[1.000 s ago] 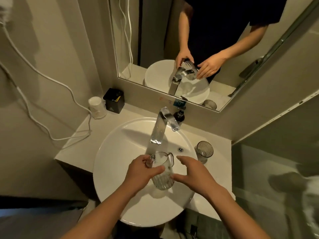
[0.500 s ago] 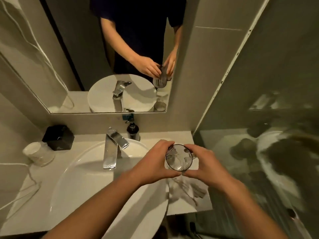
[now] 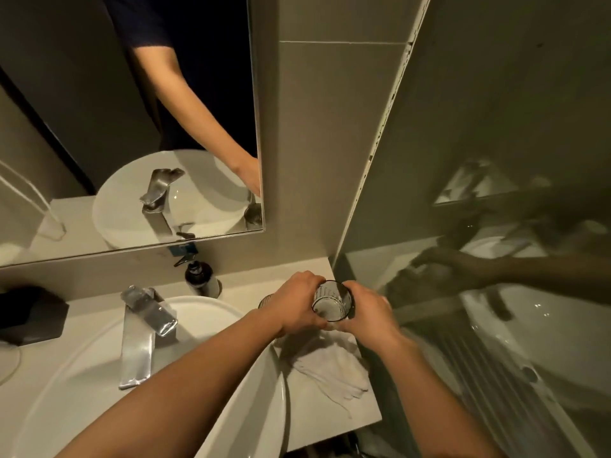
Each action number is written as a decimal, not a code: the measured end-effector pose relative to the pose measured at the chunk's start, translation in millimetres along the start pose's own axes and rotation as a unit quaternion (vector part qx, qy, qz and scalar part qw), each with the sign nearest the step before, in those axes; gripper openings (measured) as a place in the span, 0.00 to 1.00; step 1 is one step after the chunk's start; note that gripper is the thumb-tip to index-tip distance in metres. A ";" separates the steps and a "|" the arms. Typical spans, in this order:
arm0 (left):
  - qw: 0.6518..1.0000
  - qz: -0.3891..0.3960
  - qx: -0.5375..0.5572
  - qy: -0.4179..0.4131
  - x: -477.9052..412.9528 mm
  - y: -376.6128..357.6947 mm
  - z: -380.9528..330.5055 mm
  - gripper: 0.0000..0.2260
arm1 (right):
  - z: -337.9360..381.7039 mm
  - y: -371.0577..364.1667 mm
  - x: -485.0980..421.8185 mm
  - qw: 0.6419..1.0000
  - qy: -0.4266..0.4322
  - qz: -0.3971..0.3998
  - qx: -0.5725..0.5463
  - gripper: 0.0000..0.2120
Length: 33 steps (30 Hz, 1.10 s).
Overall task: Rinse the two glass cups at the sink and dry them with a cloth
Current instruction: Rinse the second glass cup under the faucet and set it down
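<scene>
Both hands hold one cup over the cloth, right of the sink.

The cup point(image 3: 331, 300) is clear glass with a ribbed wall and a dark round rim. Its mouth faces up toward the camera, and its long axis runs near upright, tipped a little toward the person. The left hand point(image 3: 294, 304) and right hand point(image 3: 370, 314) curl round it from either side. It hangs above the counter point(image 3: 363, 414), just over a crumpled white cloth point(image 3: 330, 365) beside the sink point(image 3: 215, 325). A second cup point(image 3: 265, 300) peeks from behind the left hand.
</scene>
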<state>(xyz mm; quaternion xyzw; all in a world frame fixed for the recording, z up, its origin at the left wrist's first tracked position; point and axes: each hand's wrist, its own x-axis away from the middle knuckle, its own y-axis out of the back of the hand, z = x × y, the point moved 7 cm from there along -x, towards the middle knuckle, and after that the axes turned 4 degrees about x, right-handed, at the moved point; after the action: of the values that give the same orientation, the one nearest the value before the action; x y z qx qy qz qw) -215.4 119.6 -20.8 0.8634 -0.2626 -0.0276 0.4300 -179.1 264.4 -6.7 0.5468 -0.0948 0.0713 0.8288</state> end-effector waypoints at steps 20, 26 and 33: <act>0.998 0.008 -0.043 0.055 -12.2 -33.7 35.4 0.46 | -20.3 -50.1 -36.8 0.996 -0.039 0.072 0.025 0.40; 0.989 -0.072 -0.009 0.133 49.4 14.2 82.8 0.50 | 35.0 -30.7 -34.2 0.990 0.107 0.060 0.075 0.41; 0.983 -0.005 -0.048 0.175 60.8 0.1 112.0 0.40 | 99.0 -79.0 -51.1 0.945 0.190 0.157 0.214 0.36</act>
<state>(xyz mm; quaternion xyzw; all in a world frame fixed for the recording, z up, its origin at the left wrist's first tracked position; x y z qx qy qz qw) -193.7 9.1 -80.3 0.8345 -0.1773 0.1087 0.5103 -219.0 141.7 -51.2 0.6660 -0.0032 0.3217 0.6730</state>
